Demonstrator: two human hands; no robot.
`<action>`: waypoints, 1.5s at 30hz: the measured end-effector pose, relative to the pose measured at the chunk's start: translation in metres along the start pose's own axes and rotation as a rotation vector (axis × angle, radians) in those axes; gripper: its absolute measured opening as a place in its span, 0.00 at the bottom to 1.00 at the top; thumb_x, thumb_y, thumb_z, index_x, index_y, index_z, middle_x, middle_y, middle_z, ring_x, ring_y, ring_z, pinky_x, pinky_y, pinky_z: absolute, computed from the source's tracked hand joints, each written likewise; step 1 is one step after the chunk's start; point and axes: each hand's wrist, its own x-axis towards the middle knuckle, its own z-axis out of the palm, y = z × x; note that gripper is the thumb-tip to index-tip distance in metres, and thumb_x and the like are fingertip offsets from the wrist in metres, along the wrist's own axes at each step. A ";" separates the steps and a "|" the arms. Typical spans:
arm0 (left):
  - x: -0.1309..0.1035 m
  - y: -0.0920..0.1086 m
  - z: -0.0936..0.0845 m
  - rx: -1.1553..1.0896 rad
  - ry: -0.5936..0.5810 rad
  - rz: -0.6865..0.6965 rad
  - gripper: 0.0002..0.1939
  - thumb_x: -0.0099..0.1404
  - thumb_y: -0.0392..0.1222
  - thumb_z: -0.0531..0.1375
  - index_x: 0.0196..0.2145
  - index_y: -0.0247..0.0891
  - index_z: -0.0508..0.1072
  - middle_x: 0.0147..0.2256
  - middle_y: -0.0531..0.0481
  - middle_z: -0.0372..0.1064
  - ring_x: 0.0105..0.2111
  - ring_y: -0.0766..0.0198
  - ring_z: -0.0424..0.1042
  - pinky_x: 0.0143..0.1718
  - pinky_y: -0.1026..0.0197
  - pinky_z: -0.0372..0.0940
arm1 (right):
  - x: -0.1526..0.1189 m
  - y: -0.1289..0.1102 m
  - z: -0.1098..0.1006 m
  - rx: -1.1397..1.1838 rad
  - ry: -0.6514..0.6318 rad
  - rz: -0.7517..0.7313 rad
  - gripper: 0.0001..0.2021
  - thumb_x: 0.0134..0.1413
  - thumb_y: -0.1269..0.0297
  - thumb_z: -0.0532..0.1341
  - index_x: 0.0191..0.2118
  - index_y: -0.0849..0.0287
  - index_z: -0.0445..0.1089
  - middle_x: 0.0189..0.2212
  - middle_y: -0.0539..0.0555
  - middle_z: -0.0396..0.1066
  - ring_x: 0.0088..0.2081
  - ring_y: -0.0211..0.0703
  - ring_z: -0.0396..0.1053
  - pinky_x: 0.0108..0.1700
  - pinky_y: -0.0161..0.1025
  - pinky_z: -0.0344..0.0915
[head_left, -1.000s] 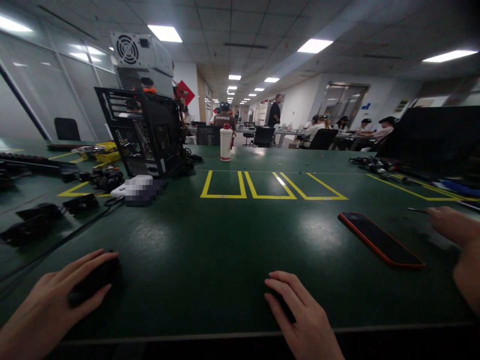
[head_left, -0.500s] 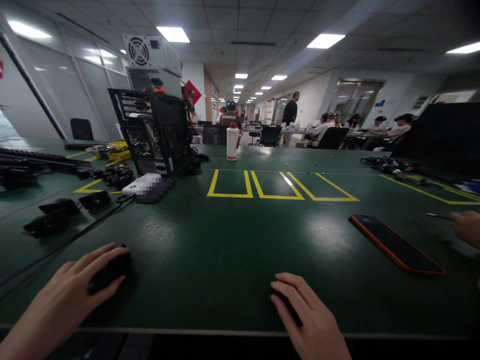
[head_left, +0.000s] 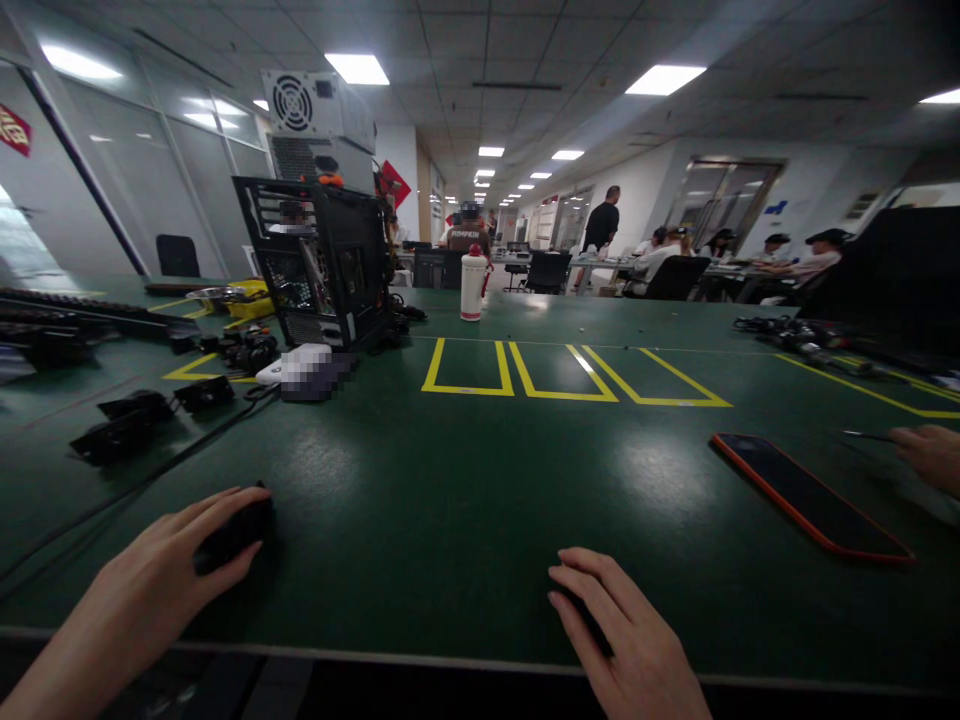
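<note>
My left hand (head_left: 169,560) is closed around a small black object (head_left: 234,535) on the green table (head_left: 420,500). It is about the size of a computer mouse, but the fingers hide much of it and its exact kind is unclear. My right hand (head_left: 626,620) rests on the table near its front edge. Its fingers are stretched out and slightly curved, with only dark shadow visible beneath them. Beyond it, to the right, a phone (head_left: 806,495) with an orange-red edge lies flat.
Black parts (head_left: 124,425) and a dark cable lie left, below a white device (head_left: 300,362). An open computer case (head_left: 330,265) stands behind. Yellow tape outlines (head_left: 469,389) mark the middle. A white bottle (head_left: 471,288) stands farther back. Another person's hand (head_left: 930,455) holds a thin tool.
The camera view has turned slightly left and tilted, so things appear shifted a little right. Both hands keep nearly the same pose, the left still around the black object.
</note>
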 end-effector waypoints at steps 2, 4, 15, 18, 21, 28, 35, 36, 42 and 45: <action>0.001 0.009 -0.005 -0.014 -0.011 -0.001 0.23 0.57 0.50 0.53 0.51 0.50 0.60 0.48 0.54 0.64 0.46 0.56 0.65 0.47 0.53 0.60 | 0.001 -0.001 0.001 0.003 0.007 -0.010 0.09 0.54 0.66 0.53 0.40 0.57 0.67 0.39 0.57 0.69 0.40 0.44 0.70 0.40 0.39 0.71; 0.004 0.022 -0.007 -0.032 -0.022 0.015 0.22 0.56 0.50 0.54 0.50 0.47 0.63 0.48 0.51 0.65 0.46 0.54 0.66 0.47 0.52 0.60 | 0.004 -0.003 0.001 0.013 0.001 -0.012 0.09 0.54 0.66 0.53 0.40 0.57 0.67 0.38 0.57 0.69 0.40 0.44 0.70 0.40 0.40 0.71; 0.030 0.147 0.009 -0.239 -0.081 0.330 0.23 0.55 0.37 0.56 0.50 0.46 0.63 0.50 0.45 0.62 0.47 0.54 0.63 0.48 0.50 0.60 | 0.080 -0.046 0.004 0.368 -0.386 0.048 0.23 0.50 0.62 0.57 0.53 0.59 0.57 0.47 0.59 0.63 0.46 0.45 0.66 0.45 0.43 0.67; 0.027 0.162 0.013 -0.250 -0.105 0.353 0.26 0.53 0.34 0.58 0.50 0.47 0.62 0.51 0.44 0.60 0.48 0.52 0.62 0.47 0.49 0.60 | 0.094 -0.043 0.024 0.505 -0.418 0.127 0.21 0.48 0.62 0.59 0.49 0.60 0.60 0.42 0.58 0.66 0.41 0.43 0.68 0.41 0.42 0.67; 0.024 0.168 0.016 -0.238 -0.103 0.360 0.29 0.52 0.32 0.58 0.51 0.47 0.61 0.52 0.44 0.60 0.48 0.52 0.62 0.47 0.49 0.60 | 0.097 -0.040 0.041 0.606 -0.405 0.217 0.16 0.47 0.63 0.60 0.44 0.61 0.63 0.37 0.56 0.69 0.38 0.42 0.69 0.39 0.41 0.67; 0.023 0.168 0.011 -0.376 -0.134 0.325 0.36 0.52 0.32 0.57 0.57 0.50 0.51 0.53 0.47 0.60 0.50 0.53 0.62 0.49 0.49 0.59 | 0.094 -0.041 0.046 0.734 -0.373 0.229 0.11 0.47 0.68 0.60 0.39 0.61 0.64 0.36 0.54 0.69 0.37 0.40 0.69 0.39 0.39 0.67; 0.020 0.149 0.013 -0.841 -0.342 0.162 0.38 0.55 0.41 0.58 0.59 0.44 0.43 0.56 0.46 0.54 0.50 0.58 0.64 0.51 0.53 0.60 | 0.090 -0.039 0.045 0.664 -0.337 0.147 0.12 0.48 0.71 0.59 0.41 0.61 0.64 0.37 0.54 0.66 0.38 0.40 0.68 0.42 0.40 0.67; 0.021 0.147 0.014 -0.881 -0.355 0.143 0.37 0.55 0.41 0.58 0.59 0.44 0.45 0.56 0.46 0.55 0.49 0.59 0.65 0.51 0.55 0.61 | 0.090 -0.039 0.045 0.662 -0.336 0.143 0.12 0.48 0.71 0.59 0.41 0.61 0.64 0.37 0.54 0.66 0.38 0.40 0.68 0.42 0.39 0.67; 0.031 0.146 0.011 -0.878 -0.350 0.120 0.37 0.50 0.37 0.62 0.56 0.42 0.53 0.51 0.48 0.63 0.47 0.60 0.67 0.52 0.54 0.60 | 0.086 -0.044 0.042 0.606 -0.321 0.094 0.15 0.47 0.70 0.58 0.44 0.61 0.63 0.39 0.55 0.64 0.40 0.41 0.67 0.43 0.40 0.66; 0.032 0.146 0.008 -0.929 -0.380 0.103 0.38 0.49 0.37 0.63 0.56 0.41 0.53 0.52 0.46 0.61 0.47 0.58 0.66 0.52 0.53 0.60 | 0.085 -0.045 0.041 0.600 -0.321 0.099 0.17 0.47 0.67 0.60 0.45 0.61 0.62 0.39 0.55 0.64 0.40 0.42 0.67 0.43 0.41 0.66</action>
